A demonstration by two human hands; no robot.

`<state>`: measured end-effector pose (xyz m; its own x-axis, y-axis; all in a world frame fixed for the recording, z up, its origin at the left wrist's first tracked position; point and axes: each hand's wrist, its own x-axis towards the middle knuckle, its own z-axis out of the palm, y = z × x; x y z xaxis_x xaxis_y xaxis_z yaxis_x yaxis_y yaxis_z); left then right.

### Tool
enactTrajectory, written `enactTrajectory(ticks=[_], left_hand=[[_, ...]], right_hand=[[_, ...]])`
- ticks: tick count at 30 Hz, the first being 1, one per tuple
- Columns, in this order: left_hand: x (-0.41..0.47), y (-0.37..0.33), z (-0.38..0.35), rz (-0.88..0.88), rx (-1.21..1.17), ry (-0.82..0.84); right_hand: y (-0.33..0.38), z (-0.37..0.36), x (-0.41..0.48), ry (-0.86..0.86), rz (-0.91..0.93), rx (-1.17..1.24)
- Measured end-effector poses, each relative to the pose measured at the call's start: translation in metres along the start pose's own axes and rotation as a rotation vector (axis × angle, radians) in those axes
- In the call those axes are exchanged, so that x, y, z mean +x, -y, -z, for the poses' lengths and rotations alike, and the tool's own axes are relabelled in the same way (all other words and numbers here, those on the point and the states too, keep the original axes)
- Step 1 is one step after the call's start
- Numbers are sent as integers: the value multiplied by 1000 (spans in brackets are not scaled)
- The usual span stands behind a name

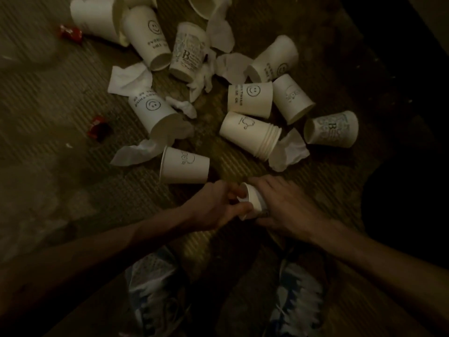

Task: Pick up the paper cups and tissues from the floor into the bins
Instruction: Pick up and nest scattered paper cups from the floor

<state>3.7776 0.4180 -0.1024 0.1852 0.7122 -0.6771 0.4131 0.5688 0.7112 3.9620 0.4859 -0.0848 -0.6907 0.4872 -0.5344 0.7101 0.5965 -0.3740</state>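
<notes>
The cup (252, 201) in hand is thin white paper. My read: near weightless, soft-walled, dry, and it crushes if squeezed. The right hand (289, 210) has its fingers curled round the wall. The left hand (213, 207) pinches the rolled rim, mouth facing left. It's held just over the floor (60, 98) at the near side of the litter, just beside a doodle cup (184, 165). Best hold is the rim or base, the stiff rings; mid-wall will buckle. The nested stack (250, 135) could likely go as one piece. The tissues (128, 79) are crumpled and limp, so pinch a bunch anywhere. Most cups lie on their sides, white, some with smiley or text prints. Light is dim, no bins in view.
</notes>
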Motion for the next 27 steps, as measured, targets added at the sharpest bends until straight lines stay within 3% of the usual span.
enactTrajectory(ticks=[14,18,22,27], left_hand=[[-13,-43,28,-332,31,-241],[-27,-32,60,-370,128,-340],[-48,-8,102,-247,258,-597],[-54,35,94,8,151,-766]], right_hand=[[7,15,8,-90,-112,797],[14,11,24,-120,-142,891],[19,19,33,-158,-171,1062],[26,23,41,-129,-132,1167]])
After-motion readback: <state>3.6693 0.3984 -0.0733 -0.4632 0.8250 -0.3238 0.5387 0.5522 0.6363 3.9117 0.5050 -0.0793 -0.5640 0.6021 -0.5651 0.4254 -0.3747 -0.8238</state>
